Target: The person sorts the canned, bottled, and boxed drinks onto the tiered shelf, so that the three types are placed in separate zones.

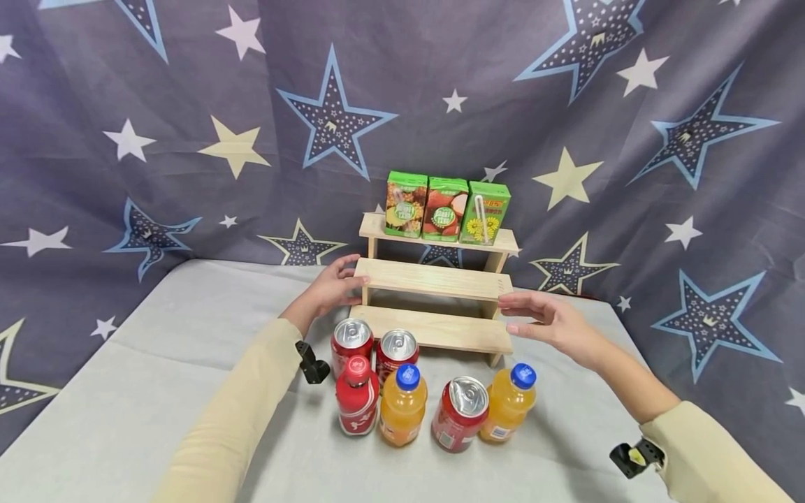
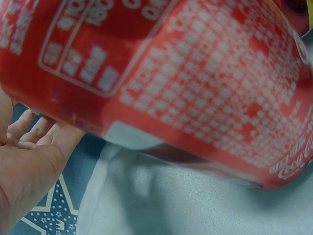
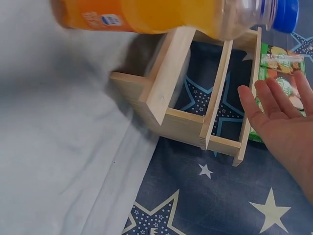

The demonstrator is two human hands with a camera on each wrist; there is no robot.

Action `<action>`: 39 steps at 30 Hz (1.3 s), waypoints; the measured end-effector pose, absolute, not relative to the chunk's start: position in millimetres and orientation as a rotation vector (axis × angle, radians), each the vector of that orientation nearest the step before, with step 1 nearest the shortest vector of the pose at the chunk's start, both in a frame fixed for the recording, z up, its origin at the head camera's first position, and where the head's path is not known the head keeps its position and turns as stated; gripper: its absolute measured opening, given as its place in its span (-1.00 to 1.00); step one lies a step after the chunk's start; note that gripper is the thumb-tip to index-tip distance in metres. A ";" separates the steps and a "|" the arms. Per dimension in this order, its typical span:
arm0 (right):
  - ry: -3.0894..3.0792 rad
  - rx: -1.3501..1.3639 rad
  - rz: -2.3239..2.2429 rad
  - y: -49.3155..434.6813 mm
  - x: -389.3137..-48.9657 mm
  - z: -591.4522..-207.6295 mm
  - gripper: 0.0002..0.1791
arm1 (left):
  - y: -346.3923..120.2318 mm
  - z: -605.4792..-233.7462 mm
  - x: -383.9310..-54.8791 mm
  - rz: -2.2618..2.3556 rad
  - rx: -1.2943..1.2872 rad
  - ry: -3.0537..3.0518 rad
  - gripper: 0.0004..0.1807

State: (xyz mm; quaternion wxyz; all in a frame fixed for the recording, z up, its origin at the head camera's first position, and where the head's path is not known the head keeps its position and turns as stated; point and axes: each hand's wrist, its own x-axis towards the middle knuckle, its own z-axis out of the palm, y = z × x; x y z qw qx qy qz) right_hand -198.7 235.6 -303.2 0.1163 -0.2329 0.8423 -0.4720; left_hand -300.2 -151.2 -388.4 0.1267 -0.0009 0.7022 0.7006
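The cloth-covered bench (image 1: 113, 405) carries a wooden rack (image 1: 434, 278) at centre, stepped, probably so that whatever stands at the rear shows above the front. The left hand (image 1: 333, 283) and the right hand (image 1: 556, 325) flank its ends, fingers loosely extended and gripping nothing, a placement that would suit steadying it; contact is hard to tell. Lower centre, bottles (image 1: 404, 412) and cans (image 1: 460, 417) stand upright in front, likely for easy reach. Above, small cartons (image 1: 446, 209) line the top tier (image 1: 372, 225).

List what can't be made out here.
- Head: lower front of the rear left can, behind the red bottle.
- Left wrist: small print on the near can, blurred; rest of left hand, cut by left edge.
- Right wrist: upper side of orange bottle, cut by top edge.
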 end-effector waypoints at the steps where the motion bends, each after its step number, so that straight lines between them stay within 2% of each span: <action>1: 2.470 -0.698 -1.372 236.8 -196.2 -304.0 -0.48 | -151.2 -388.6 -300.5 2.038 -0.003 2.047 -0.24; 18: 2.373 -0.812 -1.229 248.3 -165.9 -316.7 -0.46 | -151.9 -388.9 -300.7 2.032 -0.027 2.046 -0.24; 27: 2.371 -0.926 -1.197 251.6 -157.7 -329.1 -0.52 | -152.4 -390.2 -300.2 2.031 -0.023 2.049 -0.24; 39: 2.339 -0.887 -1.172 255.8 -151.8 -341.8 -0.41 | -152.4 -387.6 -298.9 2.000 -0.007 2.077 -0.23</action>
